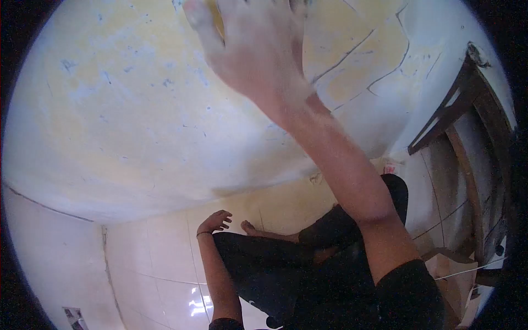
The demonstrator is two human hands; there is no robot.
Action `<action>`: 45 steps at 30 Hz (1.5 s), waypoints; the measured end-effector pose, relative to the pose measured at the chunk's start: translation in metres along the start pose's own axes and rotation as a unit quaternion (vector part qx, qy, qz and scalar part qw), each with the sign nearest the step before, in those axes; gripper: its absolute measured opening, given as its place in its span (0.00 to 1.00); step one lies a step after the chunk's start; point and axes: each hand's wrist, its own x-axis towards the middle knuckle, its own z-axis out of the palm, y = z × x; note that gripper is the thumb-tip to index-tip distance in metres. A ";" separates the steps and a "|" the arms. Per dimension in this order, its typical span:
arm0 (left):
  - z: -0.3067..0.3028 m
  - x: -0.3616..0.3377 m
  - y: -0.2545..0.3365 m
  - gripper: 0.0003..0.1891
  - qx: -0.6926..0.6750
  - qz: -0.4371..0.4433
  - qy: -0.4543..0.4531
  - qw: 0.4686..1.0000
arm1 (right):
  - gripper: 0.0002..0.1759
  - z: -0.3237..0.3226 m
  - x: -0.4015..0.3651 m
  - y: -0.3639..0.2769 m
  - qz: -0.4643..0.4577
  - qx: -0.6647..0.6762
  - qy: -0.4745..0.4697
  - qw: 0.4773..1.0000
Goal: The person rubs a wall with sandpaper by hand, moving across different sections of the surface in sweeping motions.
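My right hand (258, 49), coated in pale dust up to the wrist, reaches up against the patchy yellow and white wall (137, 121). The top edge of the view cuts off its fingertips. Between thumb and index finger shows a sliver of a darker yellow sheet-like piece (218, 21), pressed under the hand; the rest of it is hidden. Low in the view, my left hand (215, 221) rests by my bent knee with its fingers apart and loosely curled. Nothing is in it, and a thin dark band circles its wrist.
Cracks (344, 58) run across the wall on the right. A dark wooden frame (451, 110) leans at the right side, with a cardboard box (454, 275) below it. Glossy pale floor tiles (165, 258) lie beneath me, and a bare foot (248, 226) shows near the wall's base.
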 end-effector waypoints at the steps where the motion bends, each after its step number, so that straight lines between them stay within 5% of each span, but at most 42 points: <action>1: 0.002 -0.005 0.010 0.20 -0.006 0.005 0.009 1.000 | 0.36 -0.002 0.012 0.000 -0.020 -0.024 0.025 0.999; 5: 0.001 -0.004 0.009 0.17 -0.004 0.010 -0.002 1.000 | 0.35 0.023 -0.068 0.017 -0.013 -0.043 0.020 0.999; 9: -0.001 0.002 -0.011 0.18 0.021 0.051 -0.028 0.998 | 0.32 0.040 -0.288 0.052 0.041 -0.036 -0.225 0.973; 10: 0.001 -0.004 -0.005 0.20 -0.020 0.036 -0.030 0.999 | 0.33 0.035 -0.291 0.053 0.043 -0.036 -0.233 0.971; 11: -0.012 0.023 -0.038 0.17 0.146 0.178 -0.059 0.971 | 0.33 0.033 -0.290 0.055 0.045 -0.035 -0.240 0.969; 13: 0.008 -0.015 0.007 0.16 -0.038 0.019 -0.007 0.999 | 0.34 0.031 -0.256 0.048 0.044 -0.039 -0.205 0.977; 17: 0.003 0.004 -0.004 0.17 -0.012 -0.015 -0.018 1.000 | 0.35 0.006 -0.046 0.007 0.015 -0.027 -0.041 0.999; 21: 0.003 -0.004 0.014 0.16 -0.003 0.005 -0.009 1.000 | 0.37 -0.002 0.022 0.003 -0.032 -0.034 0.065 0.997; 24: 0.002 -0.002 0.008 0.16 0.012 0.006 -0.009 1.000 | 0.35 0.024 -0.060 0.019 -0.005 -0.048 0.020 0.999; 28: 0.002 0.002 -0.005 0.15 -0.022 0.003 -0.022 1.000 | 0.31 0.041 -0.286 0.050 0.045 -0.044 -0.238 0.969; 31: -0.003 0.008 -0.003 0.15 0.004 0.026 -0.015 1.000 | 0.33 0.037 -0.300 0.057 0.041 -0.042 -0.263 0.963; 33: 0.004 -0.003 -0.002 0.15 0.007 0.070 -0.023 0.997 | 0.35 0.028 -0.209 0.038 0.046 -0.047 -0.174 0.983; 37: 0.001 0.006 0.002 0.16 -0.013 -0.025 0.009 1.000 | 0.37 0.009 -0.034 0.013 -0.002 -0.036 0.021 0.999; 40: 0.004 -0.004 0.013 0.16 -0.013 -0.008 0.009 1.000 | 0.37 -0.008 0.000 0.009 -0.011 -0.074 -0.007 0.997; 43: 0.001 0.001 0.004 0.17 -0.008 -0.006 0.004 1.000 | 0.35 0.024 -0.091 0.025 0.007 -0.061 -0.039 0.997; 45: 0.001 0.001 -0.003 0.17 -0.010 -0.006 -0.005 1.000 | 0.30 0.035 -0.204 0.036 0.028 -0.050 -0.149 0.987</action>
